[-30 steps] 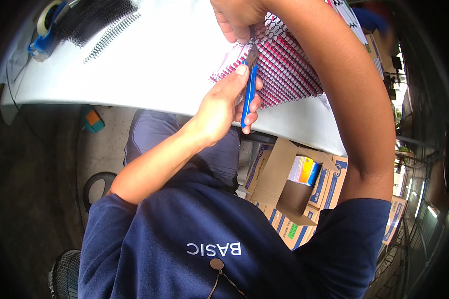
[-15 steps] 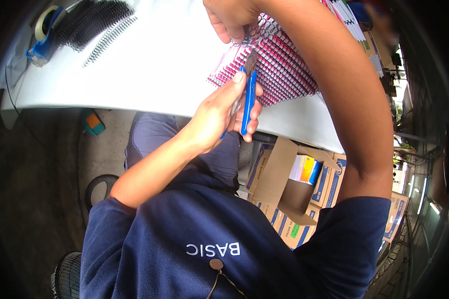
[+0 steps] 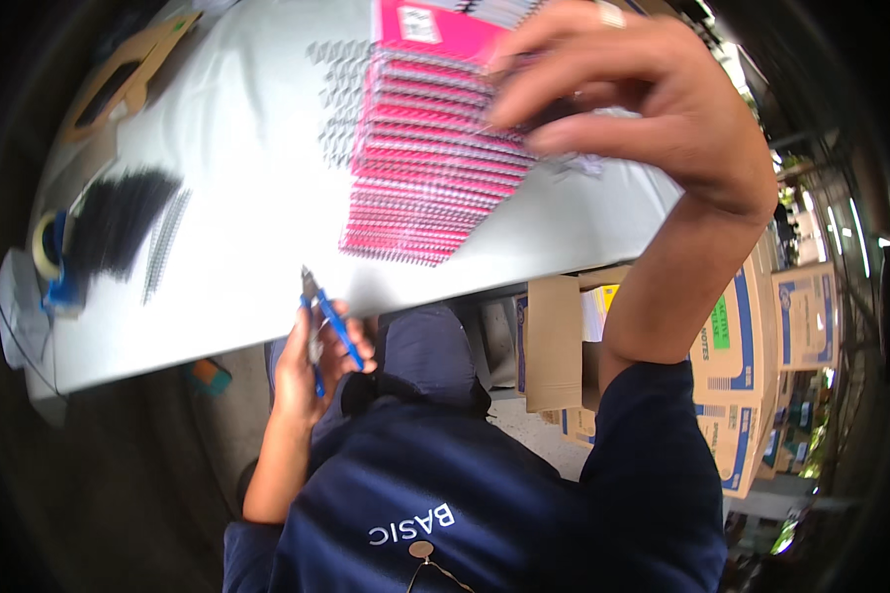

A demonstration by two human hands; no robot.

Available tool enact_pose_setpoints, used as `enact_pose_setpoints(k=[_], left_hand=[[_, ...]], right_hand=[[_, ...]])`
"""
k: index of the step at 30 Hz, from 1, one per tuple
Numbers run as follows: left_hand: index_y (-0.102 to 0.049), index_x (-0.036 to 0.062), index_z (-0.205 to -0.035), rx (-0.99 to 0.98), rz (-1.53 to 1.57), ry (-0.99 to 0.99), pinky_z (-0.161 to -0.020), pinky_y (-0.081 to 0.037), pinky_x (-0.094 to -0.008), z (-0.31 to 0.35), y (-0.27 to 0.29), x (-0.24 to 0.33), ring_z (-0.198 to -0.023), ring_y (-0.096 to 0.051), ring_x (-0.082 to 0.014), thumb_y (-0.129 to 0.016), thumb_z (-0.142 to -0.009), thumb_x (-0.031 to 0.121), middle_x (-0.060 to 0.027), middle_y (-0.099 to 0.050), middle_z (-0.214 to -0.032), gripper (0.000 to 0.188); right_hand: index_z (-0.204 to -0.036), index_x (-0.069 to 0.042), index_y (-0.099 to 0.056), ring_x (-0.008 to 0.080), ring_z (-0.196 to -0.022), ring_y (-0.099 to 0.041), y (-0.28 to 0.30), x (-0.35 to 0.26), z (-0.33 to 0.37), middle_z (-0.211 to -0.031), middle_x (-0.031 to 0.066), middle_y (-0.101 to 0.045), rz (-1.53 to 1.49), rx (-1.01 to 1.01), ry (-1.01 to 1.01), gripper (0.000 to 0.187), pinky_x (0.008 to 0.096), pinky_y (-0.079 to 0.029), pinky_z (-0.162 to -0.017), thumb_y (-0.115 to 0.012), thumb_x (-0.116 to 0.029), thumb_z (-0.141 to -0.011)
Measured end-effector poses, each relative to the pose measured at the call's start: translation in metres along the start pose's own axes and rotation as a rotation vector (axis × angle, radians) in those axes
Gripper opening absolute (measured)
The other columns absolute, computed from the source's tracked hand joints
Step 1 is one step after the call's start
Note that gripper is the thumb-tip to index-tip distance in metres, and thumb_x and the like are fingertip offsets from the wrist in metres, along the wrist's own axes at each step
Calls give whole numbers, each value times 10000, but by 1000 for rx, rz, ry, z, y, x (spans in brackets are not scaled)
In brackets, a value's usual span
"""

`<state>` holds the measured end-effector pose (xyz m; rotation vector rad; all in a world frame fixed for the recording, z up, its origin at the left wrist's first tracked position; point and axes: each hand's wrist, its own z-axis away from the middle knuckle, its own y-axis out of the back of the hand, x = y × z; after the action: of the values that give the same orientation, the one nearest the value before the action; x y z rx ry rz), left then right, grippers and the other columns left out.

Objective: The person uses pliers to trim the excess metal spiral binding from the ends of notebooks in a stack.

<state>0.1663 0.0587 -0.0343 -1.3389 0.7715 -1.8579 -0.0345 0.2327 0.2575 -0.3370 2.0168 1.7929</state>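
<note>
My left hand (image 3: 295,368) is closed around blue-handled cutting pliers (image 3: 338,331) just over the table's near edge, with the metal jaws pointing away from me. Pink spiral-bound notebooks (image 3: 420,183) lie in an overlapping stack on the white table (image 3: 247,267), their wire coils showing in rows. Above the stack's right side is my right hand (image 3: 633,109), somewhat blurred. Its fingers are curved, with a gap between forefinger and thumb; I make out nothing held there. Silvery coil ends (image 3: 341,104) stick out along the stack's left side.
Black loose coils (image 3: 124,222) lie at the table's left, next to a blue tape dispenser (image 3: 64,287). Farther back is a cardboard piece (image 3: 133,74). An opened cardboard box (image 3: 554,346) stands below the table at right, beside other boxes (image 3: 809,316).
My left hand has drawn the pliers back from the coils toward the table's near edge. My right hand has lifted off the coils and moved right. The view has shifted, showing more table.
</note>
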Motion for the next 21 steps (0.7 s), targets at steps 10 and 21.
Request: enact_pose_setpoints(k=[10, 21], left_hand=[[-463, 59, -1106, 141, -131, 26, -696, -514, -372, 5, -20, -7, -783, -585, -228, -301, -970, 504, -101, -538, -877, 493], [-403, 20, -1263, -219, -119, -113, -756, -494, -380, -4, -85, 28, -864, -607, -259, -227, -969, 526, -139, -574, -955, 611]], right_hand=[[-1035, -66, -692, 169, -949, -582, -35, 239, 150, -1056, 91, -613, -62, 602, -819, 265, 284, -445, -857, -703, -109, -774], [-1029, -7, -663, 189, -795, -625, 15, 44, 1, -901, 120, -674, 98, 796, 7, 279, 308, -487, -766, -647, -190, -820]])
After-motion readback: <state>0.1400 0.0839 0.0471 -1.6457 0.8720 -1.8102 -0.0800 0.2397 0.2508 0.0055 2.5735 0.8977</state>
